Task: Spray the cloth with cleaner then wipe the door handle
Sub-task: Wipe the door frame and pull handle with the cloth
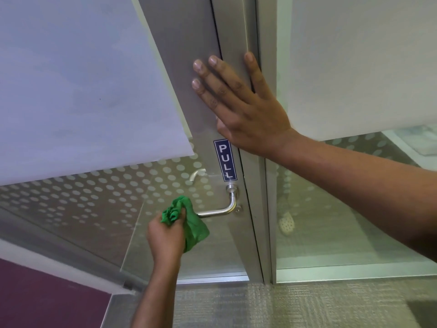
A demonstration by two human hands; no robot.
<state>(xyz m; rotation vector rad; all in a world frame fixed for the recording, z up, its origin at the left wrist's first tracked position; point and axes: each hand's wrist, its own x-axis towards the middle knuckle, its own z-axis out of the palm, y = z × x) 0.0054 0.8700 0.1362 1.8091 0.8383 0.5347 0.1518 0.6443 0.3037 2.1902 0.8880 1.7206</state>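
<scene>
A silver lever door handle (222, 209) sticks out from the metal door frame (234, 43), just below a blue PULL sticker (225, 160). My left hand (166, 235) grips a bunched green cloth (189, 223), and the cloth covers the free left end of the handle. My right hand (241, 100) lies flat with fingers spread against the door stile above the sticker. No spray bottle is in view.
The door is frosted glass (82, 79) with a dotted band lower down. A fixed glass panel (343, 221) stands to the right; a white shoe (287, 224) shows through it. Grey carpet (260, 306) covers the floor, with a maroon panel (47, 297) at lower left.
</scene>
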